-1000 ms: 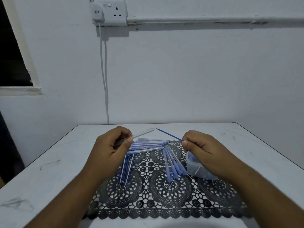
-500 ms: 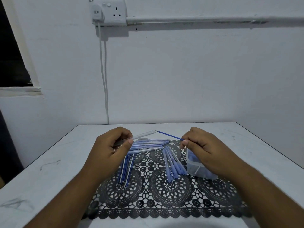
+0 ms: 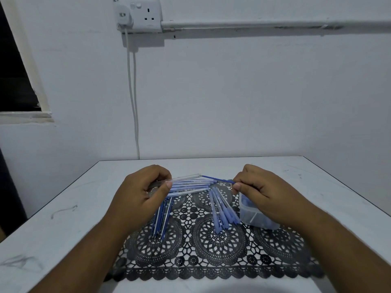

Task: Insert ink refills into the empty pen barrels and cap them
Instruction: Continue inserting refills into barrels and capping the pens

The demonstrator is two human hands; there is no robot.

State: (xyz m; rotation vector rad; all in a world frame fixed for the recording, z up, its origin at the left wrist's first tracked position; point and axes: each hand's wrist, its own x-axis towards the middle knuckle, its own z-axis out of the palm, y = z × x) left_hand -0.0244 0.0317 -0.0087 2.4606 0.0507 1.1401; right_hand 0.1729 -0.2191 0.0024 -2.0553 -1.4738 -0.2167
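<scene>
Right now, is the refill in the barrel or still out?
Mostly out. The refill shows bare blue from the barrel mouth to the right hand; whether its tip has entered, cannot tell.

A plain white wall (image 3: 232, 92) is seen behind a white table (image 3: 63, 218), which is marked with faint scuffs. A double socket (image 3: 146, 15) is mounted high up, a white cable (image 3: 134, 102) is hung from it, and a conduit (image 3: 275, 25) is run rightward. A dark window (image 3: 12, 81) is glimpsed at left.

Clear glossy plastic barrel (image 3: 186, 178), black lace-like mat (image 3: 211, 250), perhaps vinyl, matt scuffed tabletop (image 3: 63, 218)
</scene>
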